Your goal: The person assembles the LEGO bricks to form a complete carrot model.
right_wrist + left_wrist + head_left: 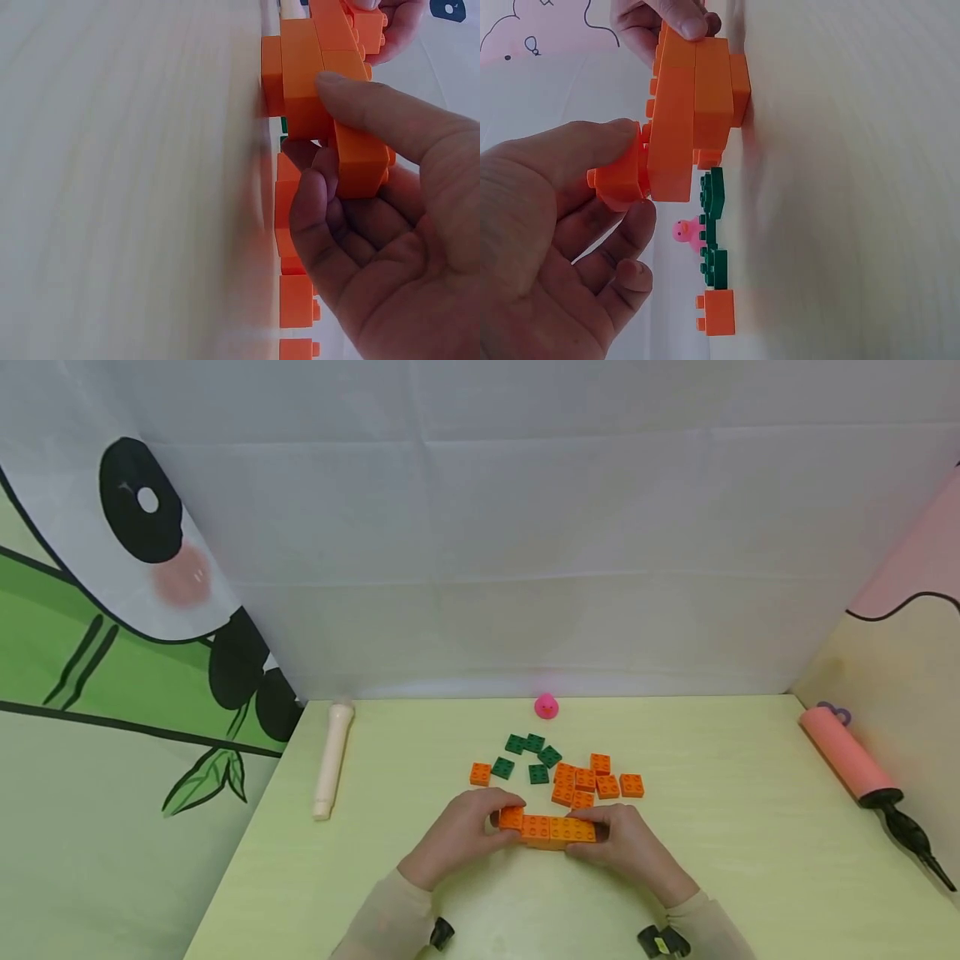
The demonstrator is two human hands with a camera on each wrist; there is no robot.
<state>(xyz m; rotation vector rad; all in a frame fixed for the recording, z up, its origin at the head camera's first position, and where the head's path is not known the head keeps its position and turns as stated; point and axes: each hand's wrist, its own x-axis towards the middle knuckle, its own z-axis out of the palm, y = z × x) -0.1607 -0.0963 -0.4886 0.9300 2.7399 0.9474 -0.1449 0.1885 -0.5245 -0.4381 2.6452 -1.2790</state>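
Note:
An orange brick assembly (558, 832), stepped in layers, is held between both hands just in front of the loose bricks. My left hand (467, 828) pinches a single orange brick (622, 176) between thumb and fingers. That brick sits against the studded side of the assembly's left end; whether it is fully pressed on, I cannot tell. My right hand (633, 847) grips the assembly's right end, its thumb lying on the side in the right wrist view and other fingers curled beneath. Beyond the hands lie loose orange bricks (585, 779) and several green bricks (502, 767).
A pink toy duck (547, 706) stands at the table's back edge. On the left lies a pale wooden rolling pin (333, 760). A pink hand pump (851, 756) with a black nozzle lies along the right edge. White and printed cloth panels surround the table (262, 877).

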